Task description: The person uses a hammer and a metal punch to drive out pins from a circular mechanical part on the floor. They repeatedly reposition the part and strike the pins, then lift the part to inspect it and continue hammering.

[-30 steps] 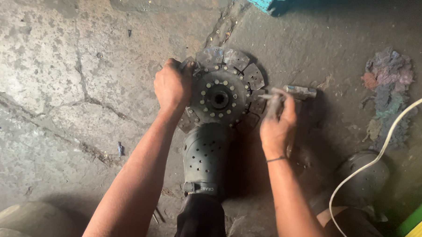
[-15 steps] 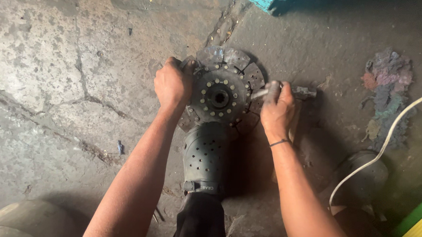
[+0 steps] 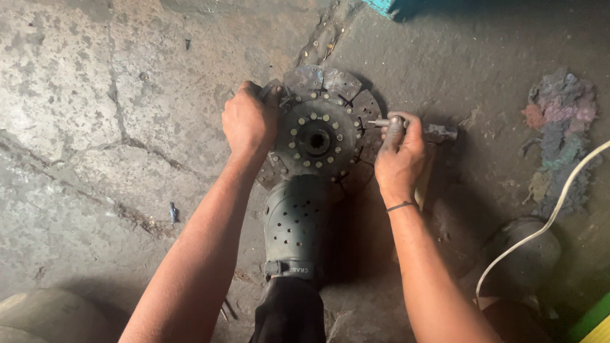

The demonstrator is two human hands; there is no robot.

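Observation:
A round, worn clutch disc (image 3: 318,131) with a ring of rivets and a splined hub lies flat on the concrete floor. My left hand (image 3: 248,122) grips its left rim. My right hand (image 3: 400,154) is closed around a hammer handle, with the hammer's metal head (image 3: 439,133) lying sideways at the disc's right edge. A thin metal punch (image 3: 380,123) sticks out of the same hand toward the disc. A foot in a grey perforated clog (image 3: 296,222) presses on the disc's near edge.
A second clog (image 3: 522,250) sits at the right, crossed by a white cable (image 3: 554,207). A heap of coloured rags (image 3: 560,126) lies at the far right. The concrete floor (image 3: 104,117) is cracked. A turquoise object (image 3: 385,0) is at the top edge.
My right hand has moved from the disc's lower right up to its right edge, carrying the hammer and punch. The left hand and the foot have kept their places.

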